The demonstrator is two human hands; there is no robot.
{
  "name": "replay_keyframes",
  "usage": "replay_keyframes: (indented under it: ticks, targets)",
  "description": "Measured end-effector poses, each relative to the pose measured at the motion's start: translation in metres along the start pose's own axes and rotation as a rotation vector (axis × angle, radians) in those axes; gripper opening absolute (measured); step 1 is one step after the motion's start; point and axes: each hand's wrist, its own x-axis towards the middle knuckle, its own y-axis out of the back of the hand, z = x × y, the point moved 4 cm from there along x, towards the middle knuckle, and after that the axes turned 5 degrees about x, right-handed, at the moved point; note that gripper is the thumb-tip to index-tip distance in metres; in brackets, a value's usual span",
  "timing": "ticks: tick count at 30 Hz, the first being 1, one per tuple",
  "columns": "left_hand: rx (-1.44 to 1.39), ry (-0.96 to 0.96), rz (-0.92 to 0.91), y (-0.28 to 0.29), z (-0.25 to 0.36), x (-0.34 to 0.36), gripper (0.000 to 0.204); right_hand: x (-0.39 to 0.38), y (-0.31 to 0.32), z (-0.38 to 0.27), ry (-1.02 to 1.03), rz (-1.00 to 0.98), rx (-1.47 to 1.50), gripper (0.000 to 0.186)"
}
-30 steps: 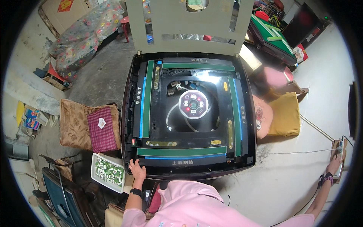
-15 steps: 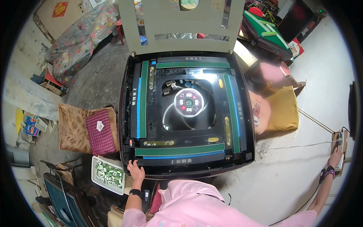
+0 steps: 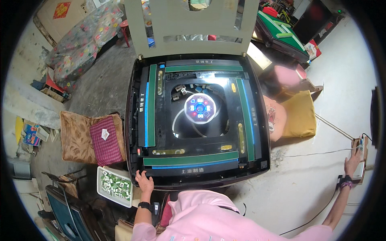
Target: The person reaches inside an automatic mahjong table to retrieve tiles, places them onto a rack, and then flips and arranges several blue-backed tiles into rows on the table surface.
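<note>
An automatic mahjong table (image 3: pixel 193 170) stands in front of me with its top lifted off, showing the black inner frame, green strips and a round control panel (image 3: pixel 200 108) glowing blue at the centre. My left hand (image 3: pixel 144 182) rests on its near left corner, fingers spread and holding nothing. Far to the right, my right hand (image 3: pixel 352 161) reaches to a power socket (image 3: pixel 357 143) on a wooden board by the wall. Its fingers are stretched out at the socket; whether they touch it is too small to tell. Several mahjong tiles (image 3: pixel 179 90) lie inside the table's opening.
A white tray (image 3: pixel 100 188) of green-and-white tiles sits left of my left hand. The grey table top (image 3: pixel 189 24) stands upright behind the frame. Chairs with a purple cushion (image 3: pixel 102 136) and yellow cover (image 3: pixel 301 114) flank the table. A thin cable (image 3: pixel 313 153) runs to the socket.
The centre panel has turned from dim with a reddish glow to brightly lit with blue. My right hand has shifted slightly at the socket; my left hand stays on the table corner.
</note>
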Motion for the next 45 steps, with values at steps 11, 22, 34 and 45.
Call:
replay_keyframes:
  ticks: [11, 22, 34, 45]
  targets:
    - [0.131, 0.113, -0.007, 0.012, -0.013, -0.002, 0.081, -0.276, -0.074, -0.401, 0.376, -0.775, 1.152, 0.073]
    - [0.160, 0.267, -0.300, 0.001, -0.055, -0.004, 0.128, -0.362, -0.017, -0.500, 0.230, -0.881, 1.042, 0.094]
    - [0.181, 0.223, -0.247, -0.002, -0.058, -0.005, 0.131, -0.361, -0.024, -0.501, 0.319, -0.941, 0.977, 0.105]
    - [0.216, 0.230, -0.285, -0.006, -0.062, -0.001, 0.134, -0.360, -0.023, -0.500, 0.353, -0.955, 0.981, 0.107]
